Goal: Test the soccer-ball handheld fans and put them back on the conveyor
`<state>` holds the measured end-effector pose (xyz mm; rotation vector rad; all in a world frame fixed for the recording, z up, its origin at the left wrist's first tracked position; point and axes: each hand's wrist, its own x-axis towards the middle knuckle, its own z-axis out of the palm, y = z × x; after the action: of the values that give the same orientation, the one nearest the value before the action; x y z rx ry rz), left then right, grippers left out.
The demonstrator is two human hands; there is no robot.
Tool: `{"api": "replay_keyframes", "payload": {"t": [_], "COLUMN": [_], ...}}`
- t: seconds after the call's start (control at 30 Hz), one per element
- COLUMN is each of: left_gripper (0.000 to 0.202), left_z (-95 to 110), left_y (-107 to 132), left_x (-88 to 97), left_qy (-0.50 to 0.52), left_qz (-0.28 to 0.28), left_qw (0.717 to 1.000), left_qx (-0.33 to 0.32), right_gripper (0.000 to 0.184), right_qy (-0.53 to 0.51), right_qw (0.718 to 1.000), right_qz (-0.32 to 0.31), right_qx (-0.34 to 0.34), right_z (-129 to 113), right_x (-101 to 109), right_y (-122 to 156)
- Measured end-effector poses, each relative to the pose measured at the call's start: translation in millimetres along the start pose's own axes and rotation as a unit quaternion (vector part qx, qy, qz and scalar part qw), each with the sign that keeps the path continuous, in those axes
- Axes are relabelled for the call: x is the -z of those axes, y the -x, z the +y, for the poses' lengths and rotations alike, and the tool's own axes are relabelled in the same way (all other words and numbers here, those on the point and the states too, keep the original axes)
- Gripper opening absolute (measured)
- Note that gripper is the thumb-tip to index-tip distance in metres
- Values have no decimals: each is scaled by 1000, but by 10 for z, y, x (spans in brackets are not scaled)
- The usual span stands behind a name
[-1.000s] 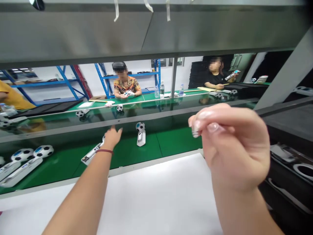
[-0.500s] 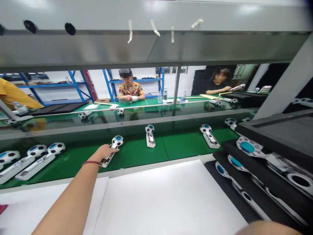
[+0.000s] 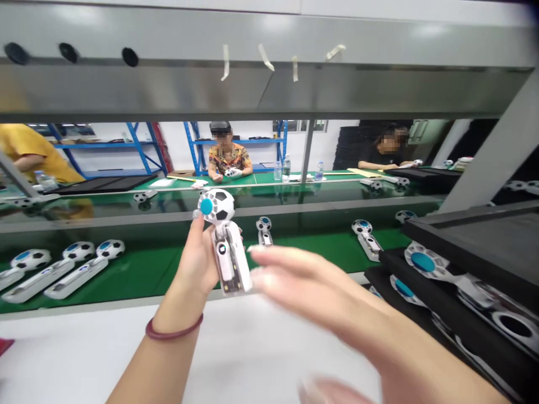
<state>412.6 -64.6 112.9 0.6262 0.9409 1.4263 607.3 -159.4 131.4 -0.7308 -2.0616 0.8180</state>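
Observation:
My left hand [image 3: 197, 258] is wrapped round a white handheld fan [image 3: 233, 255] held upright above the white work sheet. Its round head has a black-and-white football pattern and a blue centre. The handle faces me with inner parts showing at its lower end. My right hand [image 3: 311, 286], smeared by motion, reaches in from the right with fingers stretched out and thumb apart. Its fingertips are at the handle's right edge; whether they touch it I cannot tell. Behind, a similar fan [image 3: 265, 231] lies on the green belt [image 3: 168, 264].
Several more fans [image 3: 80, 275] lie on the belt at left, another fan [image 3: 367, 240] at right. Black foam trays [image 3: 475, 230] holding fans are stacked at my right. A grey metal beam [image 3: 269, 92] crosses overhead. Co-workers sit across the line, one in a patterned shirt [image 3: 238, 157].
My left hand has lifted the fan off the belt and brought it nearer, turned upright. My right hand has come into view from the lower right, up to the fan.

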Motion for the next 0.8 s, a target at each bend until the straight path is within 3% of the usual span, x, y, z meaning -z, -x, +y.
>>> {"api": "replay_keyframes", "payload": {"t": [0.13,0.27,0.4,0.53,0.8], "left_gripper": [30,29,31,33,47], "left_z": [-68,-127,-116,-103,-79], "left_y": [184,224,280,318,369], "left_x": [-28,37,23,3,25], "left_qy": [56,22,2,10,7], "left_qz": [-24,-86,-46,-23,-40], "left_qw": [996,986,983,982,983], "left_qx": [-72,-139,-177,-189,-177], "right_gripper": [62,64,65,65,59], "right_qy": [34,-48,-99,-113,-105], "right_qw": [996,987,982,981,979], "right_qz": [-7,-74,-77,-53,-54], "right_qx": [-84,-135,-139,-151,-166], "right_z": [121,345,453,488,443], "right_x": [-153,-312,-380,-413,-410], "right_y": [-203,-422,-516,-534,-524]}}
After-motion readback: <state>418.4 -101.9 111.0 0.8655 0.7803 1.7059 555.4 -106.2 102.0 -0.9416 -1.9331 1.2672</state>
